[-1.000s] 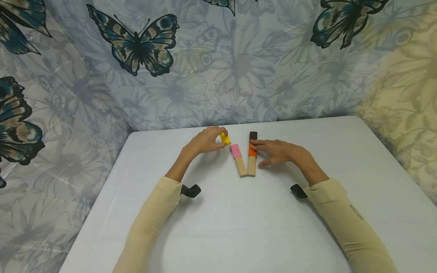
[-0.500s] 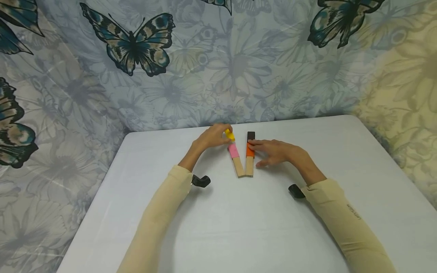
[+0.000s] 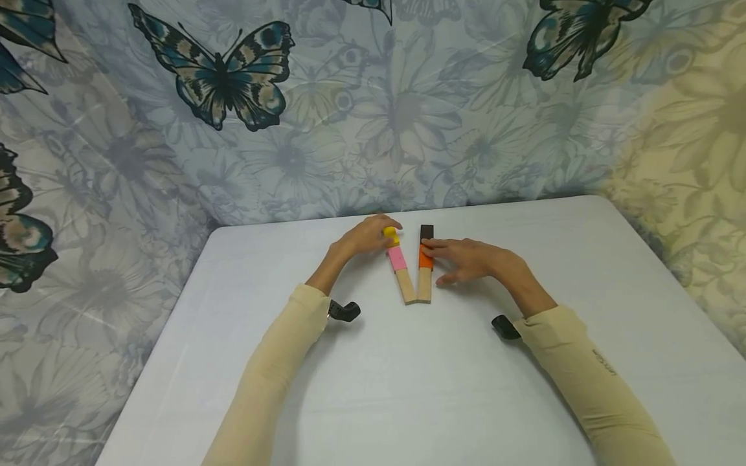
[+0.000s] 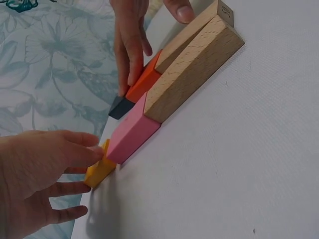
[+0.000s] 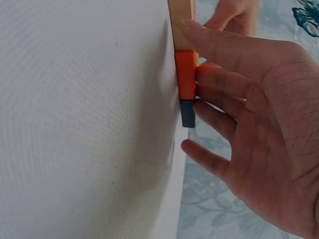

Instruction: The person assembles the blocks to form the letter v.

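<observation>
My left hand (image 3: 367, 236) holds a small yellow block (image 4: 99, 169) between thumb and fingers, against the far end of a pink block (image 3: 397, 258). A plain wooden block (image 3: 406, 287) continues that row toward me. Beside it runs a second row: a black block (image 5: 187, 113), an orange block (image 3: 426, 257) and another plain wooden block (image 3: 425, 285). Both rows meet at their near ends and spread apart like a V. My right hand (image 3: 472, 257) rests its extended fingertips on the orange and black blocks, with the thumb beside the wooden one.
The blocks lie on a white table (image 3: 373, 388), close to its far edge. Behind it hangs a patterned cloth (image 3: 326, 155) with butterflies and flowers. A black wrist device (image 3: 344, 311) sits under the left cuff, another black device (image 3: 504, 327) under the right.
The left hand has moved right and brought the yellow block to the pink block's far end. Its fingers have shifted slightly on the yellow block. The right hand stays on its row.
</observation>
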A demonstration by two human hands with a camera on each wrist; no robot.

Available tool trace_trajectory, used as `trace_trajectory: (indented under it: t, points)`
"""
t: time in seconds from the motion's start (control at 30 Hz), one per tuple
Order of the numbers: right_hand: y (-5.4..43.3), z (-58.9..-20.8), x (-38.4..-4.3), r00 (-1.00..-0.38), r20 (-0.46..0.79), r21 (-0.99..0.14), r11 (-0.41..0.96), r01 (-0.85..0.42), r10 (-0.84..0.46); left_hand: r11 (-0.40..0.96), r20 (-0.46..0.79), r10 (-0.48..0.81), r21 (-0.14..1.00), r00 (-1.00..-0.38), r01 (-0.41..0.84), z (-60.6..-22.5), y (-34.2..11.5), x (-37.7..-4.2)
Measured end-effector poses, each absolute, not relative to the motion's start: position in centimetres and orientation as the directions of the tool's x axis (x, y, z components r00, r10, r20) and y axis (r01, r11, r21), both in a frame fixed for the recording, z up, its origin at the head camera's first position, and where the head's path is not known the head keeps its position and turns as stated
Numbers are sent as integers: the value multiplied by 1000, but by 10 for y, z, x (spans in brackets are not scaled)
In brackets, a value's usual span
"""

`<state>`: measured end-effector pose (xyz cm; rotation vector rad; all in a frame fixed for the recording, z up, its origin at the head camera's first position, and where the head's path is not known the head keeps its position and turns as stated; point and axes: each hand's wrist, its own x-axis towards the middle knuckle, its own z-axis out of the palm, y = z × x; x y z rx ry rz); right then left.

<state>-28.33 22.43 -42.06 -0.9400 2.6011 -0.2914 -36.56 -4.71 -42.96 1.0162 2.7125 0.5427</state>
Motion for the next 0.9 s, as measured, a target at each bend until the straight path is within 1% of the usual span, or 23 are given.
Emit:
trace_trajectory:
  t: [0.3, 0.9]
  points:
    - [222, -419, -283, -724, -279, -307, 773, -555, -631, 668, -37, 689, 419, -723, 615, -428, -50, -359]
    - [224, -420, -283, -721, -274, -315, 768, -557, -636, 686, -68, 677, 417, -733, 596, -429, -49, -355]
